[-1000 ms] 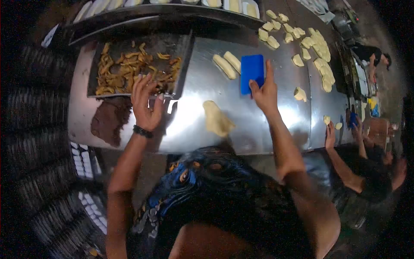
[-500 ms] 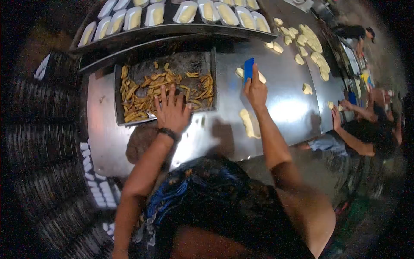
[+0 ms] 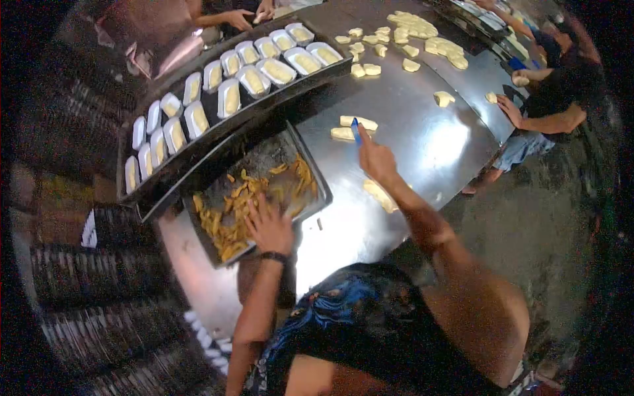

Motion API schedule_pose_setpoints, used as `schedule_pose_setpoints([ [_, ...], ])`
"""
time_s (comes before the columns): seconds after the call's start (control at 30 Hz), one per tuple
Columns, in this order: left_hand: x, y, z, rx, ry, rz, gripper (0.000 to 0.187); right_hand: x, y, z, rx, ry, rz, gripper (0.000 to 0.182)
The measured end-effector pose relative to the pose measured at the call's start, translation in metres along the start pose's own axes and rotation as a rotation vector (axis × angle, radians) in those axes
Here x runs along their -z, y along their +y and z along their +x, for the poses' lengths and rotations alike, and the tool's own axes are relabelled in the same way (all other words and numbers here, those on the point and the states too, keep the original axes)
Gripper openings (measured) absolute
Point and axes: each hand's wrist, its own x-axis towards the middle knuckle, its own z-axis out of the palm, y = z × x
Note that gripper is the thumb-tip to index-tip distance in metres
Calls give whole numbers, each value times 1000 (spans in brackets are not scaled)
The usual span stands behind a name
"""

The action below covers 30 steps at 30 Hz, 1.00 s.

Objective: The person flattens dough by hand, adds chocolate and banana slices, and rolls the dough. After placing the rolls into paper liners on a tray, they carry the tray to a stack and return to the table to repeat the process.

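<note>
Head view: left hand (image 3: pixel 267 224) spread on tray (image 3: pixel 317 175); right hand (image 3: pixel 375 158) pinching blue scraper (image 3: pixel 356 130); two dough logs (image 3: pixel 358 122).

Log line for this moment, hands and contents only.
left hand: flat on fried strips in metal tray | right hand: holding blue scraper at dough pieces

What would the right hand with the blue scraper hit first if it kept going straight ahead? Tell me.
Probably the two dough logs lying side by side on the steel table. The right hand holds the blue scraper with its edge already at them; whether it touches is unclear.
</note>
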Motion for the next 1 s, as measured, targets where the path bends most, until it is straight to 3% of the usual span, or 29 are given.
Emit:
schedule_pose_setpoints([
  [0.07, -1, -3, 0, 16, -60, 34, 53, -3, 5, -7, -10, 41, 23, 59],
  [0.17, -3, -4, 0, 4, -20, -60, 51, 0, 10, -9, -44, 9, 49, 61],
  [0.2, -7, -5, -1, -39, 100, -29, 50, 1, 9, -10, -61, 3, 69, 61],
  [0.27, -14, -7, -1, -7, 52, 25, 49, 6, 8, -14, -97, -12, 107, 62],
  [0.37, -15, -7, 1, 15, 55, 4, 48, 8, 12, -16, -51, 91, 123, 64],
  [0.47, -28, -12, -4, -9, 133, -43, 47, 9, 18, -17, -123, -24, 121, 65],
  [0.57, -27, -11, 1, -1, 162, -7, 46, 19, 16, -20, -125, 102, 172, 65],
  [0.67, -27, -13, -1, -24, 175, 41, 47, 21, 25, -17, -186, -81, 179, 65],
  [0.9, -26, -9, -2, -20, 351, -31, 51, 37, 50, 9, 17, 48, 323, 57],
  [0.97, -22, -2, -6, 81, 313, -27, 54, 53, 28, 44, 89, 70, 418, 59],
  [1.0, -21, 0, -4, 115, 285, -8, 55, 49, 21, 59, 75, -26, 321, 60],
])
